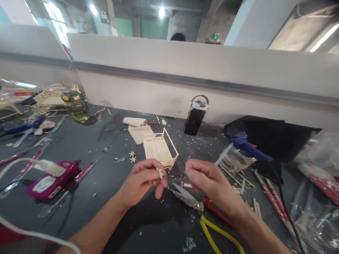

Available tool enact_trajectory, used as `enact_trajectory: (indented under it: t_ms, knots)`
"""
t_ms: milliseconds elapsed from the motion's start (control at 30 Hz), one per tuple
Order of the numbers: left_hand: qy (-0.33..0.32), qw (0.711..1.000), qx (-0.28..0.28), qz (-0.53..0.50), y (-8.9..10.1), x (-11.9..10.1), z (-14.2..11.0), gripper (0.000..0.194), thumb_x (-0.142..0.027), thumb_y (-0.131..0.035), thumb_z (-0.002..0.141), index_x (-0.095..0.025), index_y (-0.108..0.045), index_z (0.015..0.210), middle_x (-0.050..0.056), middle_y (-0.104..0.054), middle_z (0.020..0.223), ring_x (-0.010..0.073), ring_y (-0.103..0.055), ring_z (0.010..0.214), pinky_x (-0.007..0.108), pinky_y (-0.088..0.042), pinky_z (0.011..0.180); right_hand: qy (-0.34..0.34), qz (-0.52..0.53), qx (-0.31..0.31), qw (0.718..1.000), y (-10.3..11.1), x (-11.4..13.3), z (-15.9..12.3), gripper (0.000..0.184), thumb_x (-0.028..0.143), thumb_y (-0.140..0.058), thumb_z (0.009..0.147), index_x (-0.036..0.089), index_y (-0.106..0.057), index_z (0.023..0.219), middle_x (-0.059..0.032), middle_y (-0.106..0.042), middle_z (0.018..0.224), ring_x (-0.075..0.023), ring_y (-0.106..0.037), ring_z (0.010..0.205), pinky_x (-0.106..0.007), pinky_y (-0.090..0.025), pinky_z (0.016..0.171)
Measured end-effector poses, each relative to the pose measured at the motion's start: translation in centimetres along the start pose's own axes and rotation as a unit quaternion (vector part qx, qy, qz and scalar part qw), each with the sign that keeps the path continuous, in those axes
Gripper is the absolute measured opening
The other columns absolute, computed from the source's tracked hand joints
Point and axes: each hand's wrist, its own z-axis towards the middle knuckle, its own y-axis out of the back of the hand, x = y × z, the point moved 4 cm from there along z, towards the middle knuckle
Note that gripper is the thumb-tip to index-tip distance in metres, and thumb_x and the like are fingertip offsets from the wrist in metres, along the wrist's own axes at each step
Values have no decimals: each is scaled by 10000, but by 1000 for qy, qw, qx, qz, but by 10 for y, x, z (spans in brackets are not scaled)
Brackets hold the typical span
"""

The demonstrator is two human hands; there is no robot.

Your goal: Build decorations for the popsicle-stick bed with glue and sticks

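Star-shaped wooden piece [160, 173], pale and tiny, pinched between the thumb and fingers of the left hand [141, 180], a little left of the right hand and above a dark, littered tabletop [106, 192]. Its points spread about evenly, so no long axis stands out; one face seems turned partly toward the viewer. The left hand's grip is narrow, with its lower fingers curled loosely beneath.

The right hand [206, 179] is level with it, across a clear gap. Its fingers are curled in and the thumb lies against the forefinger; whether something small is hidden inside, I cannot tell.

Just beyond the hands, near the middle, stands a slatted wooden frame [158, 150] with low rails. Its slats run away from the person, leaning slightly left. Its near corner comes between the two hands as seen here, closer to the left hand's fingertips, though the picture does not settle the gap in depth. From the held piece, the frame lies straight ahead.

Two matching wooden stars [132, 157] lie on the table left of the frame, forward and left of the left hand. Below and between the hands, the metal blades [187, 199] of a cutting tool point forward and left. A blue glue gun [249, 146] lies beyond the right hand, to its right.
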Motion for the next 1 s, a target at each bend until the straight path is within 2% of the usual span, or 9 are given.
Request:
enact_trajectory:
  t_ms: [100,233,300,400,500,600,700,800,1000]
  knots:
    - [-62,996,-47,-36,7,-15,1,122,-126,-492,706,-127,-614,705,23,-619,604,77,-488,356,201,-343,385,37,-174,34,983,6,5,-4,424,242,-531,829,209,-261,504,65,-291,508,-90,-301,469,-252,-231,463]
    - [-50,994,-78,-66,12,-19,3,93,-114,-474,584,-149,-538,642,-2,-541,651,51,-400,401,194,-277,405,28,-339,102,935,0,-3,-8,121,154,-609,772,202,-575,667,14,-599,683,-133,-535,596,-250,-318,538]
    - [-40,994,-80,-56,13,-17,3,63,-130,-486,578,-158,-511,627,-20,-481,617,50,-340,409,194,-231,404,16,-350,77,933,-4,-8,-6,91,150,-586,795,207,-616,731,2,-643,706,-152,-577,624,-255,-347,554]
    - [-63,987,-136,55,18,-13,0,106,-197,-555,701,-170,-502,614,-59,-374,527,56,-273,420,198,-205,421,33,-309,-28,950,-9,-12,2,174,142,-499,863,203,-645,790,1,-665,703,-142,-596,610,-250,-399,577]
    - [-106,949,-201,220,18,-13,-4,141,-267,-639,773,-181,-574,683,-80,-353,484,66,-291,437,199,-219,439,66,-293,-93,949,-19,-20,10,290,177,-503,879,182,-627,1140,-23,-712,790,-146,-628,632,-241,-458,609]
    - [-111,916,-183,339,9,-9,-5,88,-271,-649,779,-186,-647,755,-76,-392,482,80,-336,447,208,-251,452,52,-328,-64,941,-30,-36,17,444,208,-531,877,168,-530,1319,-14,-732,736,-154,-642,574,-235,-471,558]
    - [-141,866,-182,444,2,-3,-6,97,-224,-626,787,-196,-709,831,-56,-482,496,101,-401,457,226,-306,487,51,-349,-55,934,-31,-48,21,450,196,-529,876,176,-542,1325,-44,-765,789,-185,-690,618,-251,-487,565]
    - [-172,827,-199,497,1,7,-7,233,-213,-614,799,-232,-719,1006,-33,-585,554,126,-462,464,249,-357,529,57,-357,-48,931,-29,-52,24,434,169,-519,878,193,-563,1310,-78,-779,940,-213,-728,709,-268,-514,598]
    - [-155,754,-202,605,4,23,-8,396,-244,-571,828,-215,-638,1218,23,-671,597,189,-589,526,277,-416,569,78,-337,-56,936,-26,-51,27,353,152,-499,902,214,-612,1231,-70,-735,1133,-206,-724,909,-272,-544,734]
